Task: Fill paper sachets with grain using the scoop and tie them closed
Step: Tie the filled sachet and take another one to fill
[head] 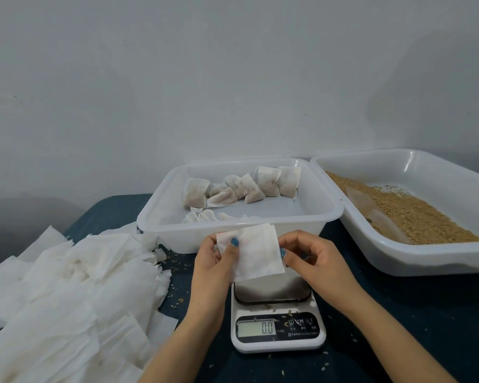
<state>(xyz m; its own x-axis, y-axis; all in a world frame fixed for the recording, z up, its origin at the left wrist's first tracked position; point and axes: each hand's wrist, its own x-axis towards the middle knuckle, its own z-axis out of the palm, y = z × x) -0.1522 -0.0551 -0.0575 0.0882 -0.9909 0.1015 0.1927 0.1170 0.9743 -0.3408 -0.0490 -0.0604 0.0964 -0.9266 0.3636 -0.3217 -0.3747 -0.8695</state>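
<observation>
Above the scale (277, 322), our left grip (216, 261) is pinching an empty paper sachet (256, 250) by its left side, thumb on the front, and our right grip (310, 258) is pinching its right edge. We are judging it feather-light, limp and easily torn, best taken by its edges. Beyond, the middle tub (288, 233) is holding filled sachets (233, 189); the right tub (398, 269) is holding grain (415, 217) and the scoop (371, 214).

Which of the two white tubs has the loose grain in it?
The right-hand tub: it holds loose brown grain and the scoop. The other tub, left of it, holds only filled sachets.
</observation>
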